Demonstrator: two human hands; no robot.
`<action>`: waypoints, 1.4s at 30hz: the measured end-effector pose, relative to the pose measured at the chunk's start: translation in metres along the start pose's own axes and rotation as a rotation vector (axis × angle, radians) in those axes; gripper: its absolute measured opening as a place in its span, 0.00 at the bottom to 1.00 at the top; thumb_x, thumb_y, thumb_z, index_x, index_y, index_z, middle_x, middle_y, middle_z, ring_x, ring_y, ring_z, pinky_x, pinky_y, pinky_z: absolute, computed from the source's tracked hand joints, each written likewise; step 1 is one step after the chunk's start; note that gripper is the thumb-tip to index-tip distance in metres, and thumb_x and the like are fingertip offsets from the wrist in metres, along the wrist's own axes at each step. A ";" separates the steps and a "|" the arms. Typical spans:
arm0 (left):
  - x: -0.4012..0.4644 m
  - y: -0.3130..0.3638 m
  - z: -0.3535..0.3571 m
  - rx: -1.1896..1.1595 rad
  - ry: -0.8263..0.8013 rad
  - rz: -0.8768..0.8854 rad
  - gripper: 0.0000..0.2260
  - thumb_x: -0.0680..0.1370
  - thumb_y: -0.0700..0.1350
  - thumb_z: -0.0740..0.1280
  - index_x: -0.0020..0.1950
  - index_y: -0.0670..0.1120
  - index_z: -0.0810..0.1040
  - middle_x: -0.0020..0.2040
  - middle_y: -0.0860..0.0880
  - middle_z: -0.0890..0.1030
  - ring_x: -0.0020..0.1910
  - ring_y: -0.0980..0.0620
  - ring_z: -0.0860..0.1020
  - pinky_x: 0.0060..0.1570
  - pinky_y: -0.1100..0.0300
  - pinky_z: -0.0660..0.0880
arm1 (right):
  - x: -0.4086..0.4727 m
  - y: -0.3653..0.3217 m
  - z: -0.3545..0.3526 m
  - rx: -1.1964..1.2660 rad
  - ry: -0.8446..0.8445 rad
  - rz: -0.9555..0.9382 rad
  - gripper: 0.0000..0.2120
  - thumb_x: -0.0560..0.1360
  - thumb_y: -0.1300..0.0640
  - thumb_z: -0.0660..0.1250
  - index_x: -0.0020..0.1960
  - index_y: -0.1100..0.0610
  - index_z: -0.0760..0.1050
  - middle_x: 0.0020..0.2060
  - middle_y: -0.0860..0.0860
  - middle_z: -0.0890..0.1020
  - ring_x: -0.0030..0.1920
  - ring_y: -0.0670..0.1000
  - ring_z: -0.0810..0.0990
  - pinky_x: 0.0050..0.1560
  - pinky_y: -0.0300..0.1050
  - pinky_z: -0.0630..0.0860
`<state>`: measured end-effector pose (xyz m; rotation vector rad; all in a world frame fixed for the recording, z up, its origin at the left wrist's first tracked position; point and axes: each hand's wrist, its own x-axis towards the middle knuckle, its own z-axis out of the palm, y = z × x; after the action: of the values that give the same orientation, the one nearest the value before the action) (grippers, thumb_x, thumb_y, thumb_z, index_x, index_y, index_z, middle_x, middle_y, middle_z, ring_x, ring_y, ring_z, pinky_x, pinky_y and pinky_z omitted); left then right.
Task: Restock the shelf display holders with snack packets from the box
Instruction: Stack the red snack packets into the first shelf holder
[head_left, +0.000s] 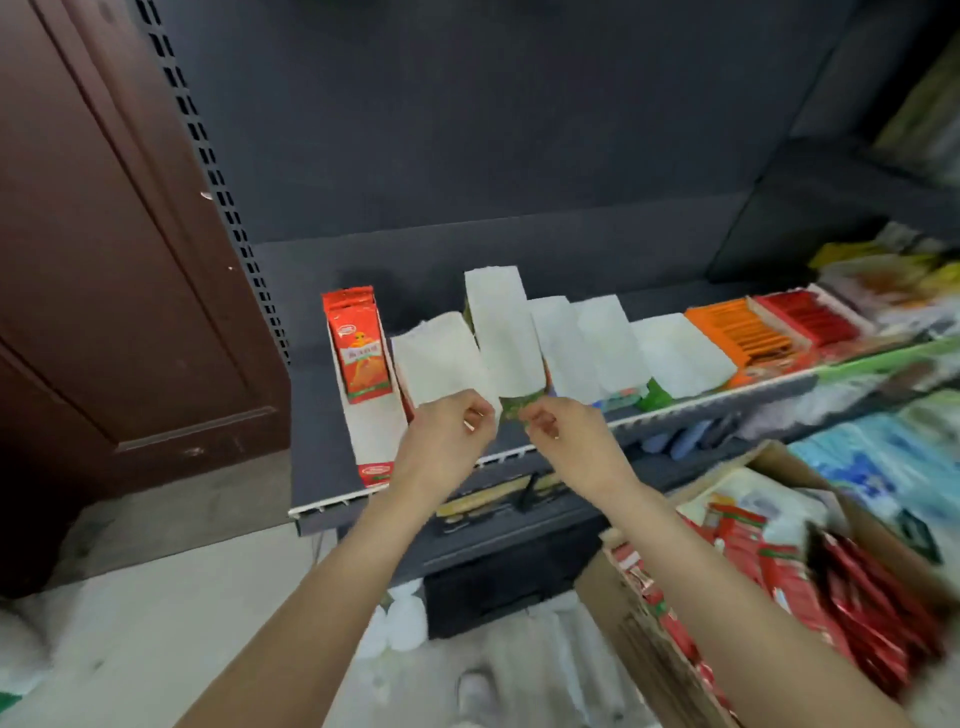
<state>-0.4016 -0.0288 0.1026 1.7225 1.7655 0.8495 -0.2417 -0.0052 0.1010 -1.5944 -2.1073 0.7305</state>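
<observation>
A row of white cardboard display holders stands on the dark shelf (322, 395). The leftmost holder (374, 431) has one red snack packet (361, 345) upright at its back. Both my hands reach to the front of a tall white holder (506, 348) with a green front. My left hand (449, 434) pinches the holder's lower left edge, fingers curled. My right hand (563, 431) pinches its green front end (514, 406). A cardboard box (631, 618) at lower right holds several red snack packets (779, 577).
Further white holders (675, 356), an orange row (743, 330) and a red row (810, 314) fill the shelf to the right. Blurred goods lie on shelves at far right. A brown door (104, 260) stands at left. Pale floor (156, 623) lies below.
</observation>
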 end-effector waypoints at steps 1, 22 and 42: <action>-0.007 0.008 0.015 -0.001 -0.037 0.014 0.05 0.76 0.43 0.65 0.47 0.49 0.80 0.44 0.52 0.82 0.46 0.50 0.80 0.48 0.57 0.76 | -0.016 0.014 -0.006 -0.032 -0.004 0.039 0.09 0.78 0.60 0.62 0.55 0.57 0.78 0.48 0.52 0.82 0.49 0.52 0.80 0.49 0.44 0.75; -0.079 0.109 0.297 0.363 -0.674 0.014 0.35 0.75 0.49 0.67 0.77 0.49 0.54 0.75 0.47 0.60 0.73 0.46 0.61 0.71 0.55 0.59 | -0.175 0.282 -0.100 -0.201 -0.532 0.235 0.51 0.66 0.37 0.71 0.77 0.53 0.47 0.76 0.51 0.46 0.76 0.55 0.45 0.74 0.49 0.48; -0.095 0.168 0.201 0.019 0.259 -0.092 0.09 0.77 0.49 0.67 0.53 0.47 0.78 0.49 0.48 0.83 0.47 0.51 0.80 0.45 0.55 0.78 | -0.139 0.248 -0.167 0.225 0.025 -0.166 0.07 0.78 0.58 0.64 0.52 0.59 0.79 0.44 0.53 0.82 0.46 0.53 0.81 0.48 0.55 0.79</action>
<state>-0.1351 -0.1101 0.0888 1.5873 2.0092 1.0571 0.0829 -0.0577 0.0779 -1.2875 -2.0288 0.8519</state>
